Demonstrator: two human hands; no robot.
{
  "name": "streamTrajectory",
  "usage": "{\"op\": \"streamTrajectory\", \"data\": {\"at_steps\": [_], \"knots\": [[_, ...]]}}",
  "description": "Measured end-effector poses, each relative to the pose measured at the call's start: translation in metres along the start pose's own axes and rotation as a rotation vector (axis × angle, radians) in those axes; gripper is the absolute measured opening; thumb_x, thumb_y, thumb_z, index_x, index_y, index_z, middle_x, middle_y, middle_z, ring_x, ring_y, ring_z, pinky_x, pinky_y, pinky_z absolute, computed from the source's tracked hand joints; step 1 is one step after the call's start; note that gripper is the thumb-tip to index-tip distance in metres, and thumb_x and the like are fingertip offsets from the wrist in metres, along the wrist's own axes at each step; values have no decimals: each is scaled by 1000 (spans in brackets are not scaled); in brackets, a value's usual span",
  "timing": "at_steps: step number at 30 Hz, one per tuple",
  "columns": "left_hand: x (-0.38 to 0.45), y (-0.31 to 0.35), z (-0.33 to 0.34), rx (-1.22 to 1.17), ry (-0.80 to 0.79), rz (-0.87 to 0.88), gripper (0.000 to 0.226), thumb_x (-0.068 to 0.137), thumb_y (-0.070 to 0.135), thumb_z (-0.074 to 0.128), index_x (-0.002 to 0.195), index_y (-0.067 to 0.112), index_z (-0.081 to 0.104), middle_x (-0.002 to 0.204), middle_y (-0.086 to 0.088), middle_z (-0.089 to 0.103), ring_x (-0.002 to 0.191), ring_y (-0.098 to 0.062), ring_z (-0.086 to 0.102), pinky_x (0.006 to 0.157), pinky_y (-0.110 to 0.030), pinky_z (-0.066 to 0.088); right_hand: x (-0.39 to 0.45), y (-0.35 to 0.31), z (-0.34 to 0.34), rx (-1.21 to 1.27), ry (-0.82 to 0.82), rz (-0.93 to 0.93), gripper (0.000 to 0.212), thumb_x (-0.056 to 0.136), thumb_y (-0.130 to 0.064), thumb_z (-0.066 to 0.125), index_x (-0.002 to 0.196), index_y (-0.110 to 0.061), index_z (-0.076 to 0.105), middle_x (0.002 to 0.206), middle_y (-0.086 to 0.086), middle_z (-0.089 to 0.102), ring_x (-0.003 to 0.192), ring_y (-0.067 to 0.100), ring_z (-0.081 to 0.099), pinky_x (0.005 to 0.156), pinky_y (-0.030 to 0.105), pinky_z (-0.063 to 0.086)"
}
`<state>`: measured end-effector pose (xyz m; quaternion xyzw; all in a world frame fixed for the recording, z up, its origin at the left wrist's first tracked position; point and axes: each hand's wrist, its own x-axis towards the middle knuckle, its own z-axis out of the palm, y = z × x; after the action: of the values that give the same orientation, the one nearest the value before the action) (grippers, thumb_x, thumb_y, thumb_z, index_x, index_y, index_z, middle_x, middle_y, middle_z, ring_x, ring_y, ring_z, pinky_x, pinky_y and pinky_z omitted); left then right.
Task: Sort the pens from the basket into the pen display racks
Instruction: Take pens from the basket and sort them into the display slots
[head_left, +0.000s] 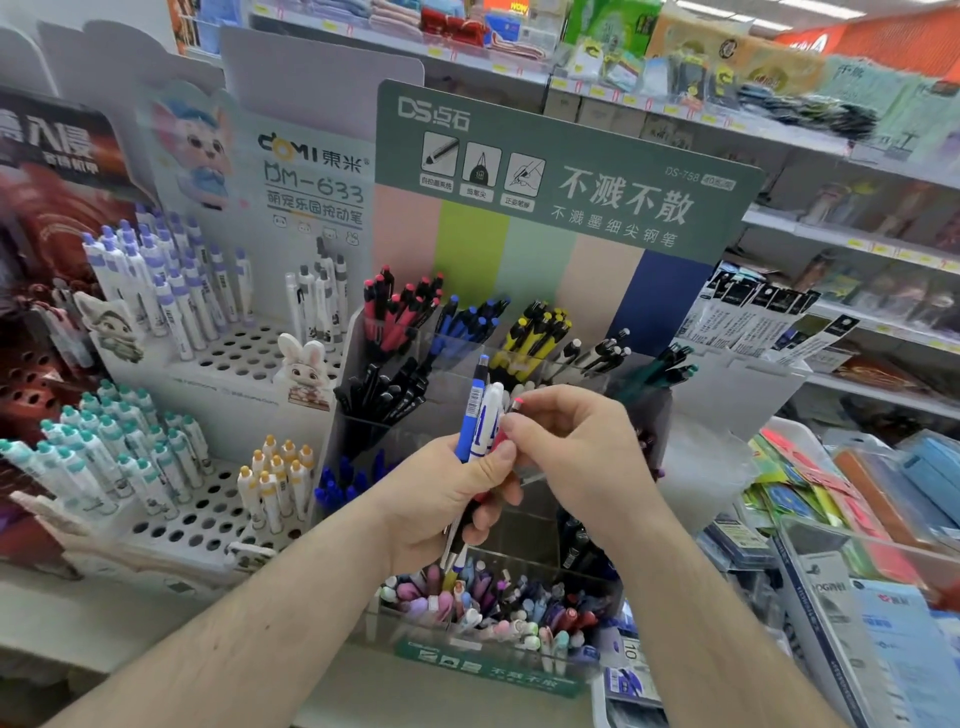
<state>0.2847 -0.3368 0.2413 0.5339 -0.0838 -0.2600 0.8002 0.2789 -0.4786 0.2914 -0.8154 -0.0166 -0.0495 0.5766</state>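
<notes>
At the centre of the frame the left hand (447, 499) grips a small bunch of pens (480, 421) upright, likely as a holding stock, while the right hand (566, 452) pinches a pink-tipped pen (511, 415) out of it, presumably for the clear rack (358, 332) behind. The bunch shows blue and white barrels, one barcoded.

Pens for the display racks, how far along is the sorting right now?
Partly done: the clear rack already has red pens, blue pens and yellow pens grouped in separate compartments. In hand: the left hand grips a small bunch of pens, and the right hand pinches one of them. Left: that bunch; no basket is in view.
</notes>
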Motion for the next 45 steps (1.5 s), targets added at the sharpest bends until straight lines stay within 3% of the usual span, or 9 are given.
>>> {"op": "streamTrajectory", "data": {"at_steps": [9,14,18,22,25,29,33,39,45], "knots": [[-2,6,-16,-126,185,9,39,80,37,56,106,8,61,76,-8,70,42,-9,53,33,-15,32,18,9,-8,384,431,132,8,90,-6,70,98,-7,70,71,1,67,50,6,55,52,19,48],[-1,15,-25,-361,187,154,41,73,45,65,98,12,61,69,-3,68,38,-5,49,33,-14,28,21,11,3,521,414,166,10,92,-6,67,101,-5,64,72,6,64,49,8,54,50,18,47],[2,27,-34,-523,55,281,58,38,51,95,80,17,75,67,0,66,37,-5,49,32,-15,31,26,6,17,624,370,173,9,93,-7,66,101,-5,61,70,6,63,49,9,54,51,22,46],[3,46,-40,-490,79,330,39,60,54,76,79,20,74,65,3,67,36,-3,48,32,-14,29,32,-7,24,647,365,104,9,93,-6,65,100,-4,61,73,8,64,50,10,57,51,22,47],[3,62,-47,-364,247,324,40,74,51,53,88,15,61,61,3,62,34,-2,41,32,-13,24,44,-24,23,545,487,-67,9,91,-7,69,91,-13,62,71,2,66,56,14,63,54,24,52],[13,84,-63,-119,523,364,23,90,32,63,76,17,51,56,4,46,35,-4,28,34,-16,17,65,-47,20,199,636,-411,21,88,-15,73,88,-31,59,79,-4,66,73,19,69,71,33,59],[20,110,-78,-86,612,434,33,95,18,63,67,22,45,54,3,44,37,-5,26,37,-17,16,92,-62,27,14,645,-584,18,90,-17,71,91,-28,58,76,-15,63,68,2,63,69,20,53],[25,114,-85,-44,584,395,24,96,18,61,77,22,47,55,5,37,41,-6,23,38,-18,17,129,-66,57,-242,505,-606,9,89,-15,69,98,-16,67,75,-11,63,69,15,62,71,31,53],[16,107,-89,-46,458,372,16,96,28,58,88,18,48,56,7,32,43,-5,22,41,-19,15,148,-68,78,-537,215,-388,10,85,-15,65,93,-20,70,86,-4,70,84,20,64,75,27,51]]}}
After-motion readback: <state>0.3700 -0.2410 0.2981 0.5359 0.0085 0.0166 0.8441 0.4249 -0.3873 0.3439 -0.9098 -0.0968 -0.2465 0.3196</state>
